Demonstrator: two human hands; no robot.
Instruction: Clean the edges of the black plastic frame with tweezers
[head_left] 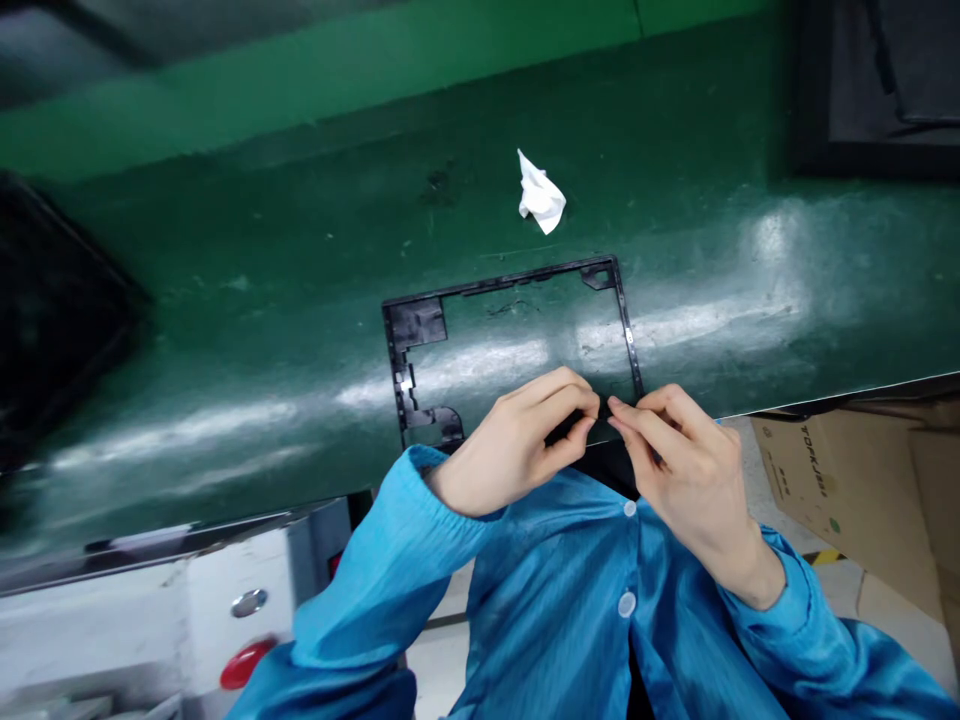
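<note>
A thin black plastic frame [420,325] lies flat on the green conveyor belt [262,330], close to its near edge. My left hand [517,445] and my right hand [675,460] meet at the frame's near right corner, fingertips pinched together on a small dark piece that I cannot make out. Both hands partly hide the frame's near side. Blue sleeves cover both wrists.
A crumpled white wipe [540,195] lies on the belt beyond the frame. Dark trays sit at the far right [877,90] and far left [52,300]. A cardboard box [832,480] stands on the floor at right. A white machine panel with a red button [244,662] is at lower left.
</note>
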